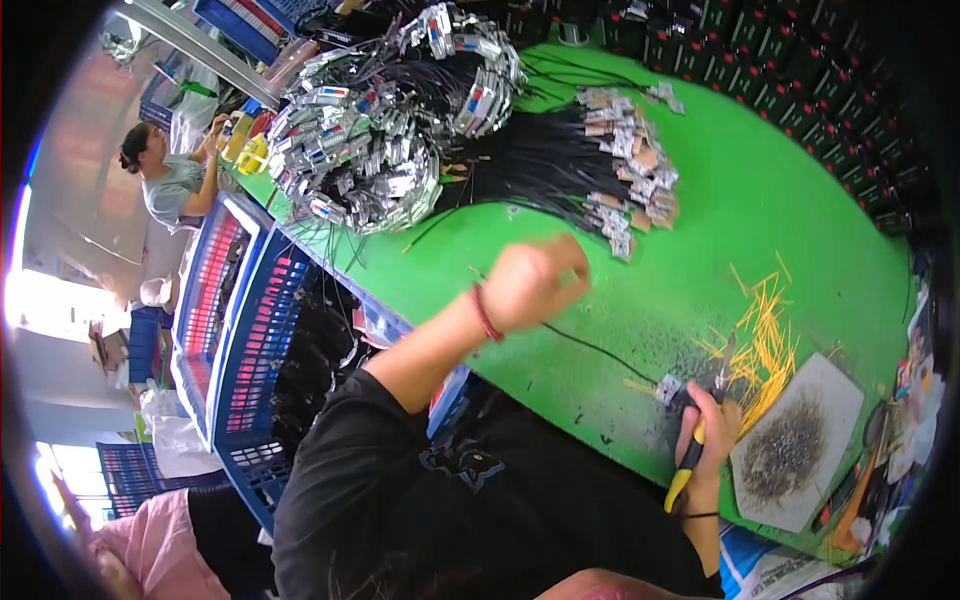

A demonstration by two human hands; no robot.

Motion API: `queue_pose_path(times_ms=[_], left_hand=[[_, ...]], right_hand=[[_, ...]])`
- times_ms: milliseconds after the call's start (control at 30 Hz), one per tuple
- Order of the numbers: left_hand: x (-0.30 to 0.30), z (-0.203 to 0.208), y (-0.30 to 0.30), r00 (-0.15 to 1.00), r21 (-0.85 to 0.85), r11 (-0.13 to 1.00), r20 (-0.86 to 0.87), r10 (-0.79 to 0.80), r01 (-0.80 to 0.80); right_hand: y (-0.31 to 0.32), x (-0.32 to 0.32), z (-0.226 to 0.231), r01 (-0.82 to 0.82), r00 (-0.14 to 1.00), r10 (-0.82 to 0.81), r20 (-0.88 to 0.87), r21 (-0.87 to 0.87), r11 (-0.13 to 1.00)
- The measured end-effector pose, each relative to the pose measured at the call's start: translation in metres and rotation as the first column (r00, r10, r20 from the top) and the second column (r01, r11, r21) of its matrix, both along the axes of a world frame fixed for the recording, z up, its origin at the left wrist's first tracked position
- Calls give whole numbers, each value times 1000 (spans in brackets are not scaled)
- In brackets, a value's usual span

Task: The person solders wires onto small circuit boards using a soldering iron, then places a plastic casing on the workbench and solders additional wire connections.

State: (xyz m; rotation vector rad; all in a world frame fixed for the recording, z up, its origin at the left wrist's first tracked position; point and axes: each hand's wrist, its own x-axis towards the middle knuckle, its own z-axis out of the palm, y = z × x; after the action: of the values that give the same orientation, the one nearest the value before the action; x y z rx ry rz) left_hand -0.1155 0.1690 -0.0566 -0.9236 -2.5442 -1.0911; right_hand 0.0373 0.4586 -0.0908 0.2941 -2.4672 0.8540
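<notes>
My left hand [540, 285] is closed above the middle of the green table, a little blurred. A thin black cable [600, 348] runs from under it toward the right, so it appears to be gripping that cable. At the cable's other end sits a small silver metal piece [668, 389], beside the fingers of my right hand [712, 425]. That hand is wrapped round pliers [690, 462] with yellow-and-black handles, jaws pointing away from me. A short yellow strip [640, 386] lies next to the silver piece.
Bundled black cables with silver ends [350, 150] are heaped at the far left; more cables [540, 160] lie beside them. Yellow strips [765, 350] and a grey board with dark bits [795, 445] are at right. Blue crates [255, 350] stand left; a person [175, 180] sits beyond.
</notes>
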Motion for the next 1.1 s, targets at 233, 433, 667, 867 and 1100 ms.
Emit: queue_pose_path(times_ms=[233, 433, 667, 867, 1100], left_hand=[[-162, 66, -88, 678, -508, 487, -306, 669, -710], [-128, 63, -102, 912, 136, 910, 187, 365, -392], [-15, 119, -33, 536, 912, 396, 389, -749, -109], [-11, 101, 26, 283, 958, 195, 251, -926, -211], [27, 139, 108, 571, 317, 869, 659, -490, 379]], right_hand=[[-2, -5, -13, -6, 1000, 5, -19, -73, 997], [-3, -8, -8, -30, 999, 25, -34, -144, 989], [13, 10, -8, 32, 999, -41, -2, -589, 808], [48, 29, 57, -71, 960, -77, -270, -498, 864], [46, 21, 130, -114, 970, -5, -244, -474, 873]])
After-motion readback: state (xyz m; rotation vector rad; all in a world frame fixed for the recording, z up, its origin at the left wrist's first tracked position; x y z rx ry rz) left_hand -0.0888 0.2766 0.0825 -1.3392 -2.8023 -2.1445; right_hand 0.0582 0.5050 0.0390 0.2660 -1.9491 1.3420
